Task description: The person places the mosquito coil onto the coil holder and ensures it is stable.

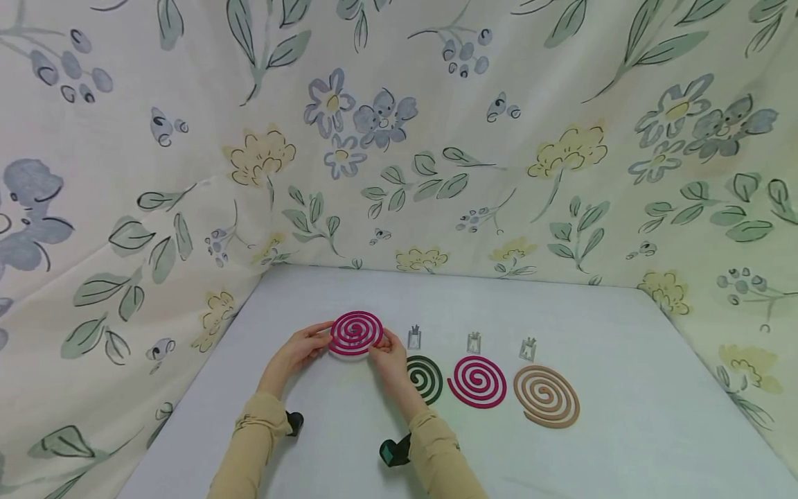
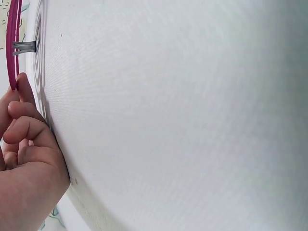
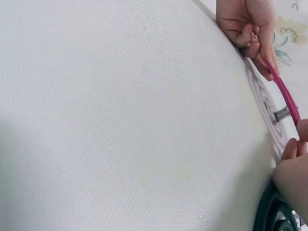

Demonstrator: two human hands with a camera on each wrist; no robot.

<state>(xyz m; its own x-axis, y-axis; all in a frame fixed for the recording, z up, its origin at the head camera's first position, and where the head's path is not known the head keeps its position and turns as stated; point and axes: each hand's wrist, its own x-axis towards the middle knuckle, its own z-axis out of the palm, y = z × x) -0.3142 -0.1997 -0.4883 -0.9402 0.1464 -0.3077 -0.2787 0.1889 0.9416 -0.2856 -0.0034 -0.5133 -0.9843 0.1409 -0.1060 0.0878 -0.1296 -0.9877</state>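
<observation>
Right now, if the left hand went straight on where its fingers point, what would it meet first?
The left hand would first meet the held magenta spiral, whose edge it grips; beyond, perhaps the right hand, though depth is unclear.

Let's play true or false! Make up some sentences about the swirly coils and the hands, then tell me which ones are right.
1. The left hand and right hand hold one pink coil. True.
2. A green coil, second pink coil and tan coil lie on the table. True.
3. The tan coil lies between the green coil and second pink coil. False: the second pink coil is in the middle.
4. The held pink coil lies flat on the table. False: it is raised above it.
</observation>
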